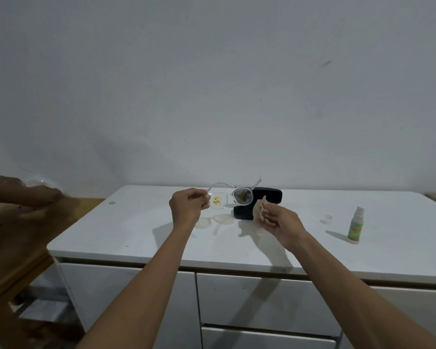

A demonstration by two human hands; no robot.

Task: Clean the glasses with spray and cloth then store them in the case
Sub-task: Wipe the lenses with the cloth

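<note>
Clear-framed glasses (228, 196) hang in the air above the white cabinet top (141, 230). My left hand (188, 207) pinches them at the left end of the frame. Yellow specks dirty the left lens and a brown smear covers the right lens. My right hand (278, 222) grips a crumpled beige cloth (259, 210) just below and to the right of the right lens, apart from it. An open black case (259, 201) lies on the top behind the glasses. The small green spray bottle (356, 225) stands upright at the right, its clear cap (328, 217) beside it.
Another person's hand (39, 196) rests on a brown wooden table (15, 238) at the left, next to a clear plastic thing. White drawers sit below the cabinet top. A plain wall stands close behind.
</note>
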